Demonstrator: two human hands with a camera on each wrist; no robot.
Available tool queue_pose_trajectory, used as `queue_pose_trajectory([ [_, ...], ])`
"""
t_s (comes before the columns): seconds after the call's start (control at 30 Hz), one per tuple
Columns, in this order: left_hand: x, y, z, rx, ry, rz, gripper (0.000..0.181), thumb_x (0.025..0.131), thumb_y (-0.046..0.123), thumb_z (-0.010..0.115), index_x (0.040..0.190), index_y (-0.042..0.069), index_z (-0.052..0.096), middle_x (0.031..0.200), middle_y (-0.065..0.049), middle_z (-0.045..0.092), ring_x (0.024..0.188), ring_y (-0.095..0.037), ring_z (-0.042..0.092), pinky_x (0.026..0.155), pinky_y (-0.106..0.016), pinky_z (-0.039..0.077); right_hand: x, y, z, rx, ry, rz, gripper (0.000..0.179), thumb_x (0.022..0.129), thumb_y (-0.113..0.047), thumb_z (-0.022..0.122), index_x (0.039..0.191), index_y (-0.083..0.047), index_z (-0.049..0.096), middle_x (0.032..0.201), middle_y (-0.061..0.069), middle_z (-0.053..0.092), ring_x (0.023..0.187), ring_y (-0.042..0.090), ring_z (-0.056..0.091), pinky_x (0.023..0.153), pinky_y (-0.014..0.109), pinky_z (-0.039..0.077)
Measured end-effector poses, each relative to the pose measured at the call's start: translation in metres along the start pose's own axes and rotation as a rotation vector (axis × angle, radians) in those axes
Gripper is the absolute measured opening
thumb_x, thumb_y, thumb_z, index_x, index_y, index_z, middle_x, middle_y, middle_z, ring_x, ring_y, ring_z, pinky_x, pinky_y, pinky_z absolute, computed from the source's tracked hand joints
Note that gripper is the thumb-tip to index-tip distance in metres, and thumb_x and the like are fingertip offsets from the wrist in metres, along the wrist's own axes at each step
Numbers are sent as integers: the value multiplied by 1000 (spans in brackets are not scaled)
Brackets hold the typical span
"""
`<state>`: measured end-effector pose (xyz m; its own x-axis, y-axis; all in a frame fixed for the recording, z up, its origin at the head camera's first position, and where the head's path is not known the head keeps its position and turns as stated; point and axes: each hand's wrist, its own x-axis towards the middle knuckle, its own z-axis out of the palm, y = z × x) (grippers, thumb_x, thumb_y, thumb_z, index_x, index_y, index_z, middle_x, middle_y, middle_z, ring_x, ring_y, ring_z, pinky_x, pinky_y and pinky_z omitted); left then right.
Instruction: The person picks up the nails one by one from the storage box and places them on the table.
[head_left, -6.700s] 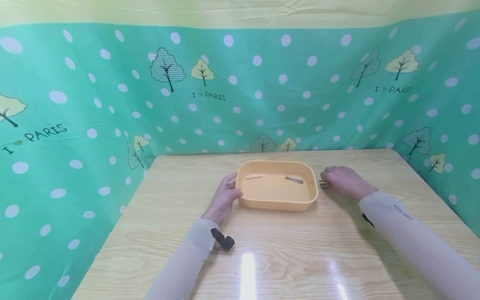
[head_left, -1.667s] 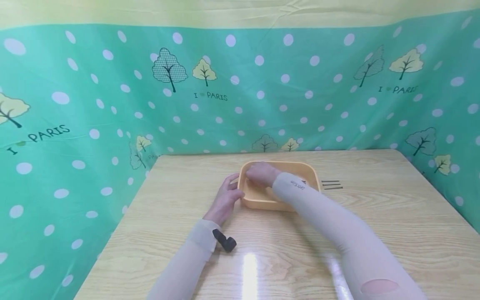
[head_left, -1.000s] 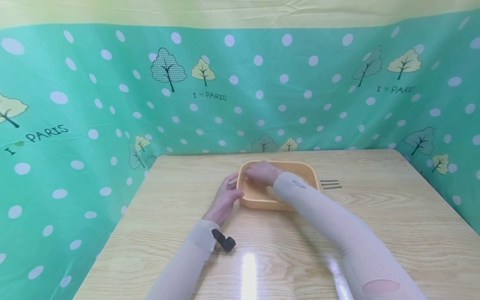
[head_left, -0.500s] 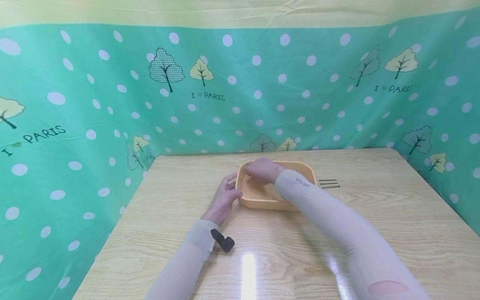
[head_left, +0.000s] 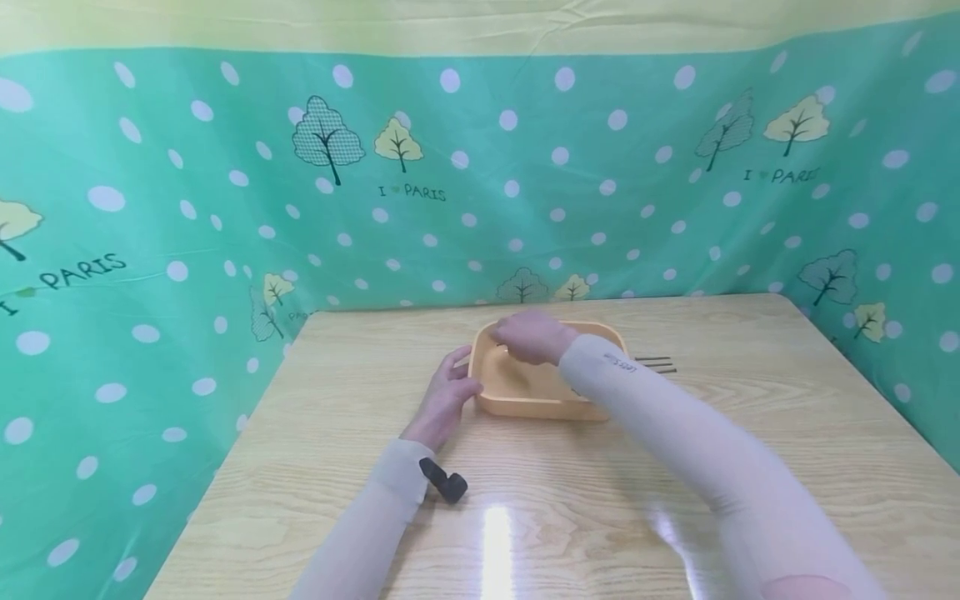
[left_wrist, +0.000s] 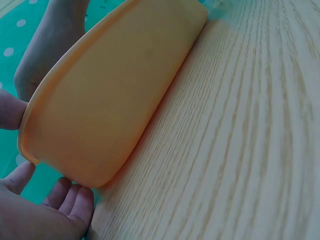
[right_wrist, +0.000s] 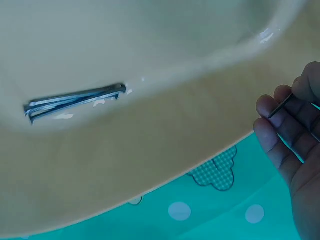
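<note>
A shallow orange plastic basin (head_left: 540,408) stands on the wooden table. My left hand (head_left: 444,396) grips its left end, thumb at the near corner, fingers along the outer wall (left_wrist: 110,100). Over the basin's left half is my right hand (head_left: 534,337), back of the hand upward. In the right wrist view the thumb and fingers of that hand pinch one nail (right_wrist: 281,106). Several dark metal nails (right_wrist: 75,102) lie bunched on the basin floor against the wall; the right forearm hides most of them in the head view.
On the table (head_left: 360,358), just right of the basin, three nails (head_left: 660,365) lie side by side, partly behind the right sleeve (head_left: 690,425). A green dotted curtain (head_left: 480,208) hangs behind the table and along both sides.
From beside the nails on the table, my right hand has come over the basin's left part. Lately it has risen and shifted slightly right, holding a nail. The left hand keeps its grip.
</note>
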<state>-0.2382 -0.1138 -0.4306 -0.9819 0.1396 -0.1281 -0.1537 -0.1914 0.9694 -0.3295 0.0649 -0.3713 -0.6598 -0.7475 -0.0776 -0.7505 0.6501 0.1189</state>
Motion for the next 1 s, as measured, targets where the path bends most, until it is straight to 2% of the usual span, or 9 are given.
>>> queue_pose_trajectory([
  [0.2, 1, 0, 2, -1, 25, 5, 81, 69, -8, 59, 144, 13, 35, 136, -24, 43, 119, -39, 49, 104, -44, 35, -13, 6, -10, 62, -31, 65, 41, 90, -4, 55, 126, -22, 60, 97, -3, 65, 79, 14, 57, 75, 29, 50],
  [0.37, 1, -1, 2, -1, 35, 10, 82, 68, -8, 59, 144, 12, 36, 134, -24, 45, 118, -37, 49, 105, -45, 34, -25, 9, -13, 51, -21, 73, 38, 90, -4, 54, 124, -19, 61, 103, 0, 65, 83, 17, 59, 79, 34, 51],
  [0.67, 0, 0, 3, -8, 38, 12, 81, 67, -9, 59, 142, 12, 37, 132, -21, 46, 112, -32, 53, 102, -42, 37, -45, 14, -18, 8, 38, 32, 31, 88, 1, 54, 111, -16, 64, 87, -3, 62, 74, 14, 57, 71, 29, 51],
  [0.83, 0, 0, 2, -15, 37, 9, 81, 68, -9, 59, 143, 13, 37, 132, -21, 45, 114, -34, 52, 101, -41, 38, -55, 14, -21, 5, 57, 24, 26, 87, 1, 53, 105, -14, 64, 85, -3, 60, 74, 16, 56, 70, 31, 50],
  [1.0, -1, -1, 2, -7, 24, 8, 81, 70, -7, 59, 145, 13, 34, 135, -22, 42, 119, -37, 48, 105, -44, 34, -64, 16, -20, -10, 68, 27, 25, 85, 2, 54, 103, -13, 64, 81, -3, 57, 71, 15, 54, 66, 30, 49],
])
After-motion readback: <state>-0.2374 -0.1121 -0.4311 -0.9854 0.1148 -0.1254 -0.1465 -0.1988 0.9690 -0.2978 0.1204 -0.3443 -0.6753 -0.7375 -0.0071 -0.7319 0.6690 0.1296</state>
